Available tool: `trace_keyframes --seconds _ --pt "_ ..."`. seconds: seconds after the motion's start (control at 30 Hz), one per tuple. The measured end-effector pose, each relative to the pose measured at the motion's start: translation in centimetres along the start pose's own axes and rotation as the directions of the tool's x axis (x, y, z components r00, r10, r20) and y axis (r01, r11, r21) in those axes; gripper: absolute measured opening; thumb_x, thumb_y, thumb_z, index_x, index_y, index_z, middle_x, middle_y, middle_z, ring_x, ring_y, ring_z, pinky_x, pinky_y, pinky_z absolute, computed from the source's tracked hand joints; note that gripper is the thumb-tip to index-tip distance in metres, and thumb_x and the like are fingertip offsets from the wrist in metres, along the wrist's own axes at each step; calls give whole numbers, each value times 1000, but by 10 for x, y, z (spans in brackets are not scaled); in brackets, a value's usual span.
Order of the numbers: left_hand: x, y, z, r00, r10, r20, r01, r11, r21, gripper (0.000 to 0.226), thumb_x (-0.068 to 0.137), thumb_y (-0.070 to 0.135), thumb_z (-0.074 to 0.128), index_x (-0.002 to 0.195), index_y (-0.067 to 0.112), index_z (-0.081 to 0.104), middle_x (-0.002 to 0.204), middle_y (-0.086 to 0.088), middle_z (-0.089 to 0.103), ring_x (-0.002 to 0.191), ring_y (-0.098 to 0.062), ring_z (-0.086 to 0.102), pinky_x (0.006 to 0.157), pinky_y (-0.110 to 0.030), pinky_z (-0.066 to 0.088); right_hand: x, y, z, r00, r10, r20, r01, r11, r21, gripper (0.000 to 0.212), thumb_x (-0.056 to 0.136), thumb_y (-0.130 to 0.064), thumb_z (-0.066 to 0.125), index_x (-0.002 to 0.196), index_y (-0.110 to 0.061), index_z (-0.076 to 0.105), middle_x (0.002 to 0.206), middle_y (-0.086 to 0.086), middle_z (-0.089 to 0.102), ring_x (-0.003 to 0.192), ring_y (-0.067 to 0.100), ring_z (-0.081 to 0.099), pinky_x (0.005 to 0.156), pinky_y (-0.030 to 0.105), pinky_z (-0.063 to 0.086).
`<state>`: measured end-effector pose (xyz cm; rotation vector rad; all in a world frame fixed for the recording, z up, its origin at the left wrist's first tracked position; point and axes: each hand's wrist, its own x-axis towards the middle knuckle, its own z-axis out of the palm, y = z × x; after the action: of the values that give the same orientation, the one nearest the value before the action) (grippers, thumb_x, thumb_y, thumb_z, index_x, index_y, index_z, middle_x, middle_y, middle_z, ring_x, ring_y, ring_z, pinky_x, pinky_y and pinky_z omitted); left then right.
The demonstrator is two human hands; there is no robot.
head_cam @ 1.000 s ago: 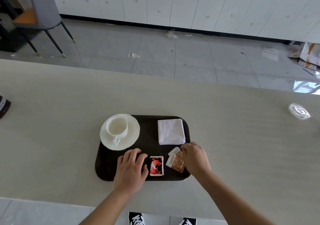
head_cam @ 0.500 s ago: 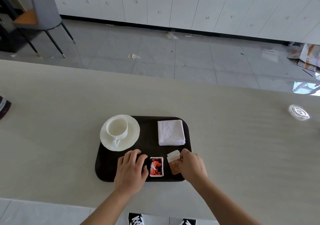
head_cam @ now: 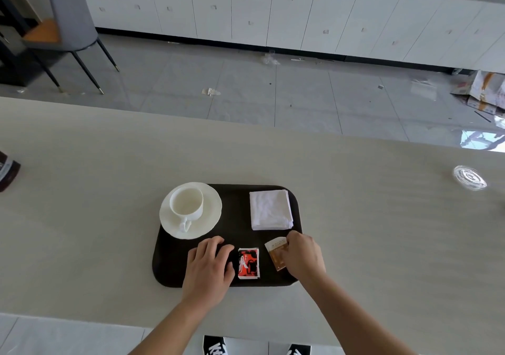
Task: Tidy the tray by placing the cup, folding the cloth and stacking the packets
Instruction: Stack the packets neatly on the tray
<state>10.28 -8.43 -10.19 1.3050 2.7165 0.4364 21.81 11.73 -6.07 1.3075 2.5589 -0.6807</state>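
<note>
Packets not stacked: red packet [head_cam: 248, 263] flat on tray [head_cam: 175, 259], left hand [head_cam: 210, 267] beside it, fingers spread flat, likely steadying. Right hand [head_cam: 303, 257] pinches brown packet [head_cam: 277, 253], edge lifted, probably to go on red. Cup [head_cam: 187, 204] and folded cloth [head_cam: 270, 209] look done.

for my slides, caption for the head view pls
Right hand grips brown packet beside red packet on tray.

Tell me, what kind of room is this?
Probably a kitchen or café-style dining room. A long pale counter holds a serving tray with a cup, and white cabinets line the far wall beyond a tiled floor.
</note>
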Motion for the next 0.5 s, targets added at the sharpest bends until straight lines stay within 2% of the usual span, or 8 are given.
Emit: trace_keyframes --seconds 0.2,0.4,0.5 --pt "0 5 -3 1000 -26 17 27 999 -36 38 75 28 72 112 26 62 120 0 56 114 -21 54 90 -40 48 -4 -1 6 994 58 90 -65 995 77 8 83 -16 56 90 -17 53 76 -3 57 70 17 56 51 27 42" --pt "-3 11 -7 997 -60 44 63 994 -87 42 74 28 76 114 24 64 125 -2 57 121 -22 51 96 -42 47 -10 -3 12 991 62 121 -79 987 138 17 82 -24 64 91 -21 50 77 -5 60 69 15 60 54 29 49" --pt "-5 12 -8 998 -56 39 60 993 -106 42 74 29 76 114 24 64 124 -2 57 121 -22 51 98 -41 46 -12 -2 14 991 50 121 -70 983 168 17 85 -28 65 91 -25 50 78 -7 60 68 13 61 50 27 50"
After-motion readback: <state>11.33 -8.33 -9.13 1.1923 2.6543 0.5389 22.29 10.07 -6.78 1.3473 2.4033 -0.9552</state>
